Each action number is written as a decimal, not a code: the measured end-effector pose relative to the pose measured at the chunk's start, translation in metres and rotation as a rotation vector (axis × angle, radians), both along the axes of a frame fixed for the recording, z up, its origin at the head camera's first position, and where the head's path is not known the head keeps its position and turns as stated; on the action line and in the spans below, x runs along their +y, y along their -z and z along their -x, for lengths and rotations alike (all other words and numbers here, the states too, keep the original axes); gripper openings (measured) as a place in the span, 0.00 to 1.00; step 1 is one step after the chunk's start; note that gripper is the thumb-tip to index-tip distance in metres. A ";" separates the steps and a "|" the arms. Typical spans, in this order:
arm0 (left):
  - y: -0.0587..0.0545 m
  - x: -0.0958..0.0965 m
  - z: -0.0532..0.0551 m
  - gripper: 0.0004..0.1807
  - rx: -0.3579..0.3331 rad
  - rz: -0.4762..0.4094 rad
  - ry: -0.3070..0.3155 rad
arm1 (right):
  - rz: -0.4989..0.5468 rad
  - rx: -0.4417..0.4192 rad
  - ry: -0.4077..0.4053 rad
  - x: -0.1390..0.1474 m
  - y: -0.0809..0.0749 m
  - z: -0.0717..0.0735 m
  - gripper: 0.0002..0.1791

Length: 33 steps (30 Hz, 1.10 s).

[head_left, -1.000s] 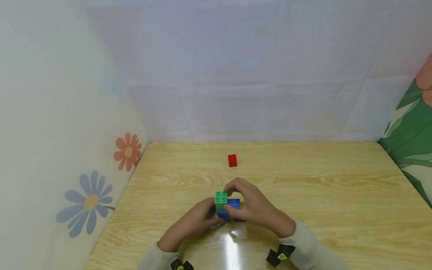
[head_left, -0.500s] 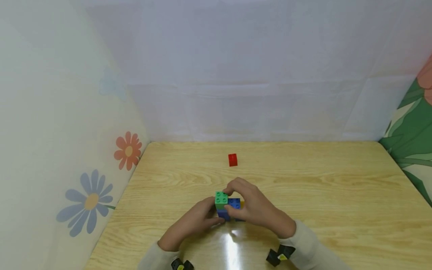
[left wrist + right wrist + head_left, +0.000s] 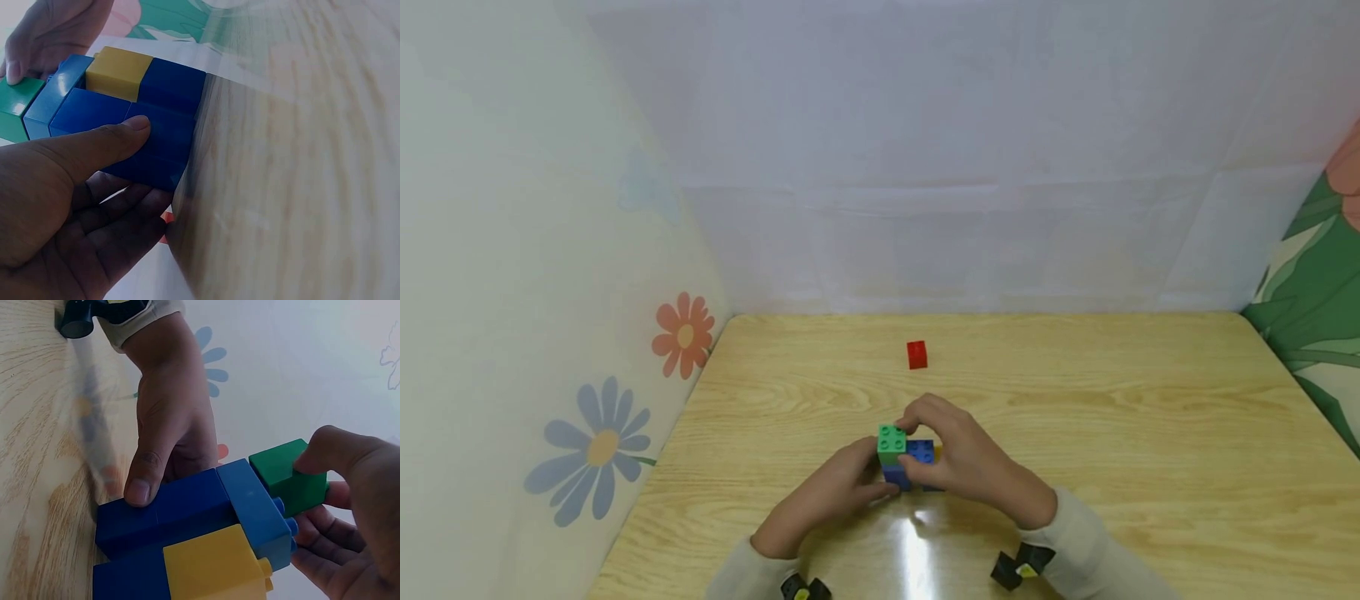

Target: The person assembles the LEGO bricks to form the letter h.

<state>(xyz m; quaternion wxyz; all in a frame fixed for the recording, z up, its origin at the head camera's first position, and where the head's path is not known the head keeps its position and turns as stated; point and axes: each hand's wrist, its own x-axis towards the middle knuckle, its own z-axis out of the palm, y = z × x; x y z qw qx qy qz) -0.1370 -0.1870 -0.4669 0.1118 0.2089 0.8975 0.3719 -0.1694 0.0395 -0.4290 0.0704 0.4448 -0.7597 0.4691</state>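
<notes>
A build of toy building bricks stands on the table in front of me. Its lower part is dark blue bricks (image 3: 156,134) in two columns side by side, one topped by a yellow brick (image 3: 212,562). Across the other column's top lies a lighter blue brick (image 3: 253,509). A green brick (image 3: 891,443) sits at the top left, its studs showing in the head view. My left hand (image 3: 846,483) grips the blue column low down, thumb on the near side and fingers behind. My right hand (image 3: 962,454) pinches the green brick between thumb and fingers.
A single red brick (image 3: 917,355) lies farther back on the wooden table (image 3: 1075,392). White sheeting (image 3: 970,208) hangs behind the table's far edge. A flower-patterned wall (image 3: 587,333) borders the left side. Black wrist devices (image 3: 1024,567) sit by the sleeves.
</notes>
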 end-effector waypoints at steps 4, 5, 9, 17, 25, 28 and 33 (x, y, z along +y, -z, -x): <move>0.000 0.001 0.000 0.28 0.015 -0.002 0.004 | -0.008 -0.006 0.001 0.000 -0.001 0.001 0.17; 0.000 0.001 0.000 0.28 0.021 -0.002 0.005 | -0.009 -0.006 0.001 0.000 -0.001 0.001 0.17; 0.001 0.000 0.000 0.27 0.028 -0.004 0.008 | -0.007 0.004 -0.002 0.000 -0.001 0.001 0.16; 0.001 0.000 0.001 0.27 0.007 0.007 0.003 | -0.006 0.005 -0.006 0.000 -0.001 0.001 0.15; 0.000 0.000 0.001 0.28 -0.012 0.013 -0.008 | -0.007 -0.004 -0.007 -0.001 -0.003 0.002 0.16; 0.000 0.000 0.001 0.28 0.004 0.009 -0.003 | -0.003 -0.007 -0.007 -0.001 -0.002 0.002 0.16; 0.000 0.000 0.000 0.28 0.013 0.010 0.004 | -0.006 -0.023 -0.003 0.000 -0.002 0.001 0.16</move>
